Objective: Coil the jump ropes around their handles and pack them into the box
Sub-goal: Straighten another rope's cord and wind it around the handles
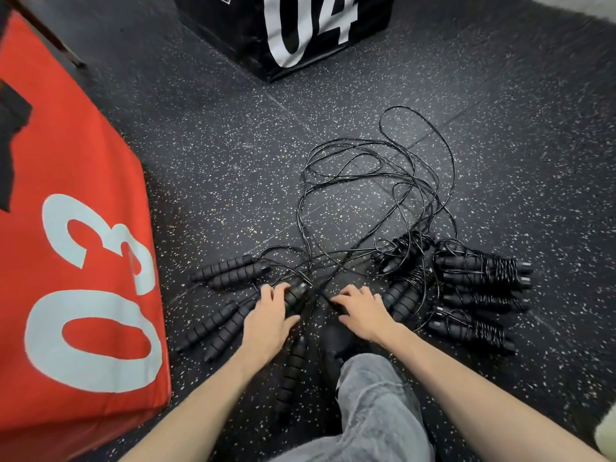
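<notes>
Black jump ropes lie on the speckled floor. A tangle of loose thin cords (376, 181) spreads out ahead of me. Uncoiled handle pairs lie at the left (230, 273) and lower left (213, 326). Several ropes coiled around their handles (483, 271) are heaped at the right. My left hand (270, 315) grips the top of a black handle pair (295, 328) that runs back toward my leg. My right hand (361, 310) rests with curled fingers on a cord and a dark object beneath it; what it grips is hidden.
A red soft block marked 03 (76, 228) stands close at the left. A black block marked 04 (286, 31) stands at the back. My grey trouser leg (376, 411) and black shoe (336, 338) are at the bottom centre. No packing box is visible.
</notes>
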